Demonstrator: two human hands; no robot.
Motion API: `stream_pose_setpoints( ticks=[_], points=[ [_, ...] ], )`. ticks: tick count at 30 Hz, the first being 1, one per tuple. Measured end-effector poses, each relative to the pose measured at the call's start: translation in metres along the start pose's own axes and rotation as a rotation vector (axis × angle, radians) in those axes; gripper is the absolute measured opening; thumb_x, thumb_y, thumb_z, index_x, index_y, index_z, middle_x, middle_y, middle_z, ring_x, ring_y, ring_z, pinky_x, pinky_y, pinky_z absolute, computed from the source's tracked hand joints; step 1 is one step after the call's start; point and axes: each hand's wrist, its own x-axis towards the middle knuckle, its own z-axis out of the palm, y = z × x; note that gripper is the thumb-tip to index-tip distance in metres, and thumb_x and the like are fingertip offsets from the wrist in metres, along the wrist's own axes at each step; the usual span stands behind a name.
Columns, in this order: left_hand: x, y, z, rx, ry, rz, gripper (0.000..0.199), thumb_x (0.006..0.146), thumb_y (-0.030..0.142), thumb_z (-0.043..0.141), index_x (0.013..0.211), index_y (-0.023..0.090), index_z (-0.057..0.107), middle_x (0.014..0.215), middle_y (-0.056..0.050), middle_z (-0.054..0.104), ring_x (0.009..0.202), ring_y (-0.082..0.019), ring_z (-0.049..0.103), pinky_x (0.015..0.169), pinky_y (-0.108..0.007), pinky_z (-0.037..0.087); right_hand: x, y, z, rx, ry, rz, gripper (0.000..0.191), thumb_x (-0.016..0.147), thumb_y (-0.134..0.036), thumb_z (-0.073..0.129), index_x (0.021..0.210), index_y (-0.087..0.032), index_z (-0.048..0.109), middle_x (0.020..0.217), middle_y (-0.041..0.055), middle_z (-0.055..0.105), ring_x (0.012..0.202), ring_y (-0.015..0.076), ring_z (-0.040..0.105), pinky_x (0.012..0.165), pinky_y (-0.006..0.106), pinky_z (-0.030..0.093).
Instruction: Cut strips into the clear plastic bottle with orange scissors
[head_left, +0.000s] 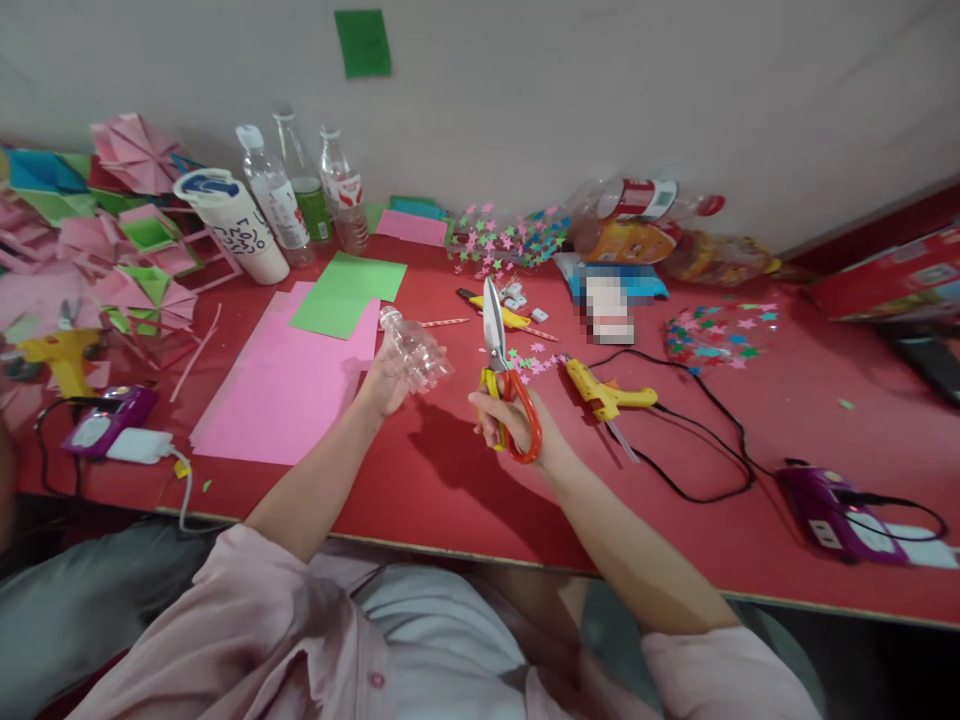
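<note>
My left hand (390, 377) is wrapped round a clear plastic bottle piece (420, 352), which looks like the cut-off top of a bottle. It is held tilted above the table, its wide end toward the right. In my right hand (504, 412) is a pair of scissors (493, 330) with one red and one yellow handle, blades pointing up and away from me and looking closed. A small gap separates the scissors from the bottle piece. Under my left forearm lie large pink paper sheets (277, 380), with a green sheet (349, 295) on top of them.
Yellow glue guns (607, 390) (60, 355) with cords lie right and far left, beside purple power strips (840, 515). Upright bottles (345, 195) and a white tumbler (232, 228) stand at the back left. Star confetti (532, 362), a yellow cutter (499, 310) and folded paper shapes (142, 235) are around.
</note>
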Motion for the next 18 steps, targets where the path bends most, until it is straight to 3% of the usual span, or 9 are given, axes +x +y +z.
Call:
stream_pose_setpoints(
  ticks=[6,12,15,18],
  points=[
    [-0.009,0.005,0.011,0.040,-0.112,0.032,0.050,0.064,0.033,0.088,0.107,0.026,0.064,0.094,0.000,0.074,0.090,-0.019,0.074,0.087,-0.035,0.058,0.013,-0.003,0.011,0.225,0.023,0.103,0.044,0.076,-0.061,0.074,0.067,-0.022,0.055,0.039,-0.0091,0.048,0.031,0.0088,0.046,0.051,0.027,0.051],
    [-0.004,-0.003,0.006,0.170,-0.097,0.168,0.053,0.061,0.024,0.090,0.106,0.024,0.063,0.091,0.001,0.072,0.082,-0.015,0.069,0.083,-0.032,0.054,0.023,-0.005,0.013,0.253,0.098,0.163,0.039,0.076,-0.054,0.075,0.065,-0.022,0.054,0.050,0.0000,0.063,0.036,0.0098,0.046,0.039,0.025,0.037],
    [-0.002,-0.001,0.002,0.219,-0.147,0.120,0.056,0.057,0.021,0.091,0.105,0.025,0.064,0.090,0.001,0.072,0.080,-0.016,0.069,0.080,-0.033,0.054,0.027,-0.002,0.008,0.324,0.117,0.137,0.037,0.076,-0.051,0.074,0.063,-0.022,0.054,0.050,-0.0013,0.060,0.038,0.0088,0.042,0.043,0.026,0.040],
    [-0.005,0.008,0.000,0.209,-0.333,-0.004,0.064,0.054,0.018,0.090,0.113,0.029,0.066,0.103,-0.002,0.073,0.094,-0.020,0.072,0.085,-0.035,0.057,0.030,0.002,0.002,0.371,0.146,0.089,0.039,0.074,-0.048,0.076,0.061,-0.023,0.050,0.050,-0.0036,0.055,0.042,0.0088,0.042,0.049,0.026,0.044]
  ],
)
